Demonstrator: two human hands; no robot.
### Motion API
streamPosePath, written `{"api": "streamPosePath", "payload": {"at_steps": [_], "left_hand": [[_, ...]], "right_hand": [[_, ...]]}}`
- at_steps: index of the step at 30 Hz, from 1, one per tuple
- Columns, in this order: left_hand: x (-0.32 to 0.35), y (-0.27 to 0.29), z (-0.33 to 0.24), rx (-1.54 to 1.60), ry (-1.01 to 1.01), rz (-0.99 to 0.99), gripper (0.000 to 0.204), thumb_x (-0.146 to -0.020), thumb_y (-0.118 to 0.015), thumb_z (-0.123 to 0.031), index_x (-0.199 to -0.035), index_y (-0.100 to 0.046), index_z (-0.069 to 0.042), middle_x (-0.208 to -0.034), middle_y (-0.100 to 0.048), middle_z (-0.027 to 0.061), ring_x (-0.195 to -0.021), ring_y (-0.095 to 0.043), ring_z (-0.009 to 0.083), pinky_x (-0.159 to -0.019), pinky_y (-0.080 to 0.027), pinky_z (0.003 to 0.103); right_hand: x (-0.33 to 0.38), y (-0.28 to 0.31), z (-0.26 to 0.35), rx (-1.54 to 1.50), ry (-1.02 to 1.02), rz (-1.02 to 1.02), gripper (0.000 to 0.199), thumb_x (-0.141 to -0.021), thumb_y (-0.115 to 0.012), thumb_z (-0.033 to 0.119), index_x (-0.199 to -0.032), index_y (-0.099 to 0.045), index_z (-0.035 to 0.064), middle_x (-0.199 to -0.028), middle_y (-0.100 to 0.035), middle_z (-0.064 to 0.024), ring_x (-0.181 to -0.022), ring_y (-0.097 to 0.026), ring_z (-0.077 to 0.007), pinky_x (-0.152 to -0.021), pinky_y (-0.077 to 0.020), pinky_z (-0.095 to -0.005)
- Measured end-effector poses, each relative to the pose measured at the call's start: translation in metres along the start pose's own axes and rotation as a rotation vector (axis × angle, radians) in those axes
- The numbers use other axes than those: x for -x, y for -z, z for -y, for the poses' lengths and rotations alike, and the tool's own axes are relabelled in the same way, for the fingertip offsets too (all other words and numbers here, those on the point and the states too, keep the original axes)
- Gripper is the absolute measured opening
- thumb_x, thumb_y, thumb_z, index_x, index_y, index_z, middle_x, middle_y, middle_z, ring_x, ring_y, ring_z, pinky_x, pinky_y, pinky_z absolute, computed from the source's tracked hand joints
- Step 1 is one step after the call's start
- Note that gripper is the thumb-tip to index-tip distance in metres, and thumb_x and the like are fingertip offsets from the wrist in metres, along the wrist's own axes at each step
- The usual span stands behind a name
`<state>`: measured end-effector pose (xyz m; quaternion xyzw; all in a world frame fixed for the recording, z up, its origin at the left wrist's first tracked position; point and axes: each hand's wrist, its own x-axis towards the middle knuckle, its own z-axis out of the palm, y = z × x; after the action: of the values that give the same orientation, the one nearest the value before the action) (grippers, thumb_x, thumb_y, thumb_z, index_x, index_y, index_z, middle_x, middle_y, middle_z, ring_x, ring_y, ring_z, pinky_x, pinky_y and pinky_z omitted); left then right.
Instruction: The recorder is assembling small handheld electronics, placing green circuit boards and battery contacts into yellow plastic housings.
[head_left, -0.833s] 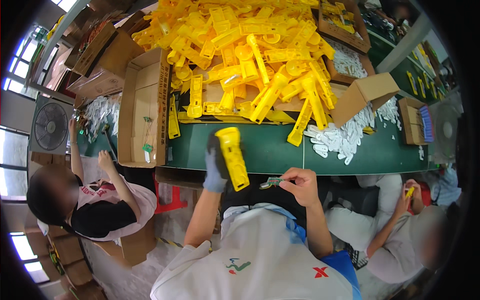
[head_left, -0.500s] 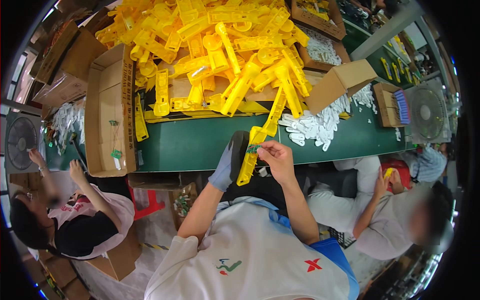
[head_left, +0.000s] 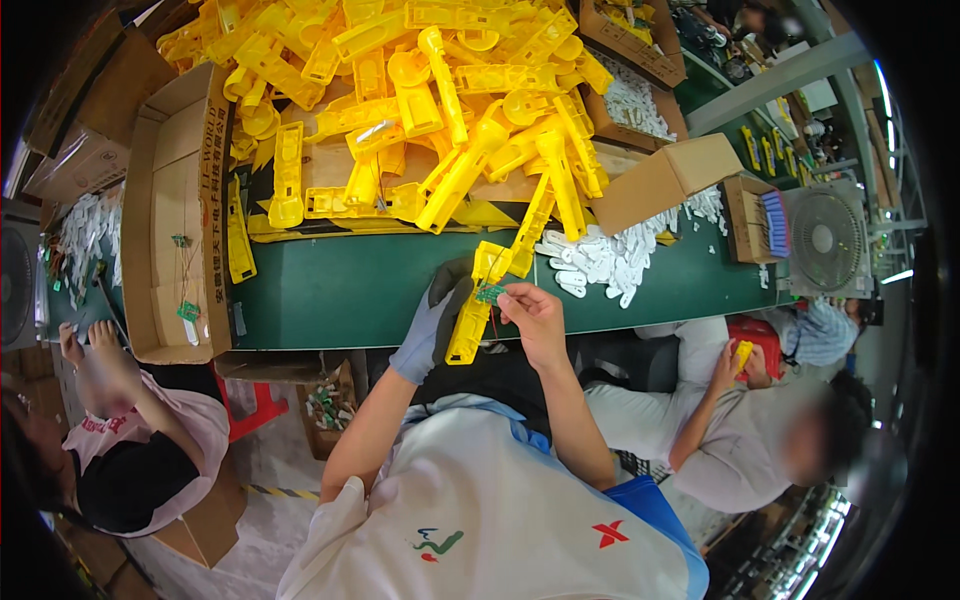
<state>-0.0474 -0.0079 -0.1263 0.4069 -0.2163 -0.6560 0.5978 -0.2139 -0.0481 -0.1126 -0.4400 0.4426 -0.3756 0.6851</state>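
My left hand, in a grey-blue glove with dark fingers, is closed around a long yellow plastic housing held at a slant above the table's near edge. Between the fingertips of my bare right hand is a small green circuit board, level with the upper part of the housing. Thin red wire hangs below the board. I cannot tell whether the board touches the housing. Another yellow housing lies just beyond, its end close to the held one.
A large heap of yellow housings fills the table's far side. White plastic pieces lie at right beside a cardboard flap. At left stands an open carton with wired boards inside. People sit on both sides; a fan stands far right.
The whole view has shifted, so the scene sits farther left. My hands keep their grips, with the board still by the housing; the red wire beneath it shows more clearly.
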Motion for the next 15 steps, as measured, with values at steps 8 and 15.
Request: {"api": "streamPosePath", "payload": {"at_steps": [8,15], "left_hand": [[-0.0036,0.0032,0.0036,-0.002,0.022,-0.013,0.037,-0.101,-0.052,-0.026,-0.129,-0.051,-0.003,-0.115,-0.061,0.0064,-0.099,-0.059,0.0111,-0.086,-0.049,0.027],[-0.0041,0.0031,0.008,-0.096,-0.022,-0.039,0.032,-0.101,-0.05,-0.021,-0.127,-0.054,-0.003,-0.113,-0.063,0.0059,-0.096,-0.06,0.0099,-0.082,-0.05,0.025]], "right_hand": [[-0.0072,-0.0037,-0.0067,-0.051,0.026,-0.072,0.014,-0.088,-0.071,0.003,-0.1,-0.068,-0.0049,-0.083,-0.067,-0.0032,-0.07,-0.059,-0.0066,-0.065,-0.0476,-0.0193],[-0.0084,-0.0032,-0.0085,0.006,0.03,-0.096,0.013,-0.087,-0.072,0.002,-0.099,-0.068,-0.0034,-0.083,-0.067,-0.0029,-0.07,-0.058,-0.0066,-0.066,-0.0469,-0.0199]]}}
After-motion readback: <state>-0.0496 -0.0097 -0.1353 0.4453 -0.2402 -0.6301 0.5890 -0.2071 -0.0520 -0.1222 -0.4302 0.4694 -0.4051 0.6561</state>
